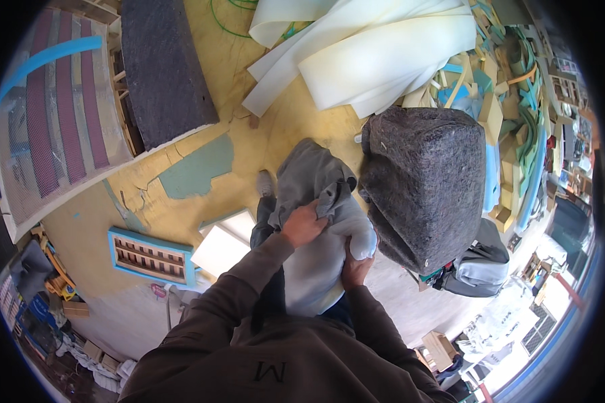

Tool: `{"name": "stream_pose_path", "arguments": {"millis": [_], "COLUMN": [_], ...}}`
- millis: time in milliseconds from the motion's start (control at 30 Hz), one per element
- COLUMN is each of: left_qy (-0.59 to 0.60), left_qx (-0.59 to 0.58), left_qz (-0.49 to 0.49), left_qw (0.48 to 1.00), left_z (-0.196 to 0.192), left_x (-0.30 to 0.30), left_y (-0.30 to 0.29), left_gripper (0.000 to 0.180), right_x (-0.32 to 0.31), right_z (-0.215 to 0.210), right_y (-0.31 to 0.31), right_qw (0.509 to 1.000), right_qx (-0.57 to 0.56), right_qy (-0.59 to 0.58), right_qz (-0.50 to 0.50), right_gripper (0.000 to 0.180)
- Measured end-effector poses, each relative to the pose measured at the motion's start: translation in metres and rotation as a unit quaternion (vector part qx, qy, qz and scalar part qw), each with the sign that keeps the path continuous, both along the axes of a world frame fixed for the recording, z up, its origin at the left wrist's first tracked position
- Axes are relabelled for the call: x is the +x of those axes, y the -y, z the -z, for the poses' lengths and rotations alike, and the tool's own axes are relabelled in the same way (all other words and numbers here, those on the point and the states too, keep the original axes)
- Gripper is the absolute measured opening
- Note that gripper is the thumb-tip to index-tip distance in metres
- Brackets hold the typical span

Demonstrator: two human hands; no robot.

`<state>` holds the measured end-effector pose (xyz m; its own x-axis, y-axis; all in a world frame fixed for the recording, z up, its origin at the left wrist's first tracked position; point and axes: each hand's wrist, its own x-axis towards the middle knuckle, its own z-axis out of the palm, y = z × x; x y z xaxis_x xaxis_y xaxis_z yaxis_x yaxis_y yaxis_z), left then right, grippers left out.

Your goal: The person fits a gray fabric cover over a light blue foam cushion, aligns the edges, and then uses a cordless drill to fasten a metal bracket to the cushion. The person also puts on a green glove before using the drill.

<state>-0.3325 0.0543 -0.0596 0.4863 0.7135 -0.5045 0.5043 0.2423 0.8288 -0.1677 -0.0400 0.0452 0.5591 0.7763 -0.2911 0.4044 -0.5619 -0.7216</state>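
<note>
In front of my body, a grey fabric cover (314, 171) lies bunched over the far part of a pale, padded cushion (314, 265). My left hand (304, 225) is closed on a fold of the grey cover, near its gathered edge. At the cushion's right side, my right hand (356, 270) grips it just below a rounded white corner with a bluish tint (361, 243). Part of the right hand's fingers is hidden behind that corner. The cushion's near end reaches down to my lap, and the cover's far end hangs toward the floor.
A large block wrapped in dark grey felt (427, 181) stands close on the right, with a grey bag (480, 262) behind it. White foam sheets (383, 64) lie ahead, beside foam offcuts (511, 134). Leftward are a blue-edged wooden frame (151, 257), white panels (225, 245) and a dark slab (165, 74).
</note>
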Motion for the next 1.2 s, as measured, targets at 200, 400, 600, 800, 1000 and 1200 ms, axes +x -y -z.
{"name": "stream_pose_path", "arguments": {"millis": [200, 400, 600, 800, 1000, 1200], "left_qy": [0.071, 0.051, -0.006, 0.037, 0.02, 0.057], "left_qx": [-0.128, -0.173, 0.091, 0.087, 0.092, 0.141], "left_qz": [-0.138, -0.071, 0.033, 0.036, 0.017, -0.022], "left_qw": [0.98, 0.981, 0.995, 0.995, 0.995, 0.988], "left_z": [-0.035, -0.023, -0.027, -0.067, -0.079, -0.06], "left_x": [-0.001, -0.018, 0.03, 0.009, 0.022, 0.021], "left_y": [0.003, -0.031, -0.039, -0.037, -0.032, -0.05], "left_gripper": [0.069, 0.055, 0.035, 0.033, 0.023, 0.033], "right_x": [-0.005, -0.032, -0.051, -0.054, -0.046, -0.037], "right_z": [-0.002, -0.007, -0.009, -0.005, 0.009, 0.012], "right_y": [0.002, -0.006, 0.0, 0.01, 0.022, -0.008], "right_qw": [0.999, 1.0, 1.0, 0.991, 0.999, 1.0], "right_qx": [-0.017, 0.012, 0.023, 0.021, 0.027, 0.009], "right_qy": [0.023, -0.014, -0.003, -0.121, -0.031, 0.007], "right_qz": [-0.02, -0.011, 0.013, 0.056, 0.021, -0.004], "right_gripper": [0.056, 0.058, 0.054, 0.064, 0.087, 0.067]}}
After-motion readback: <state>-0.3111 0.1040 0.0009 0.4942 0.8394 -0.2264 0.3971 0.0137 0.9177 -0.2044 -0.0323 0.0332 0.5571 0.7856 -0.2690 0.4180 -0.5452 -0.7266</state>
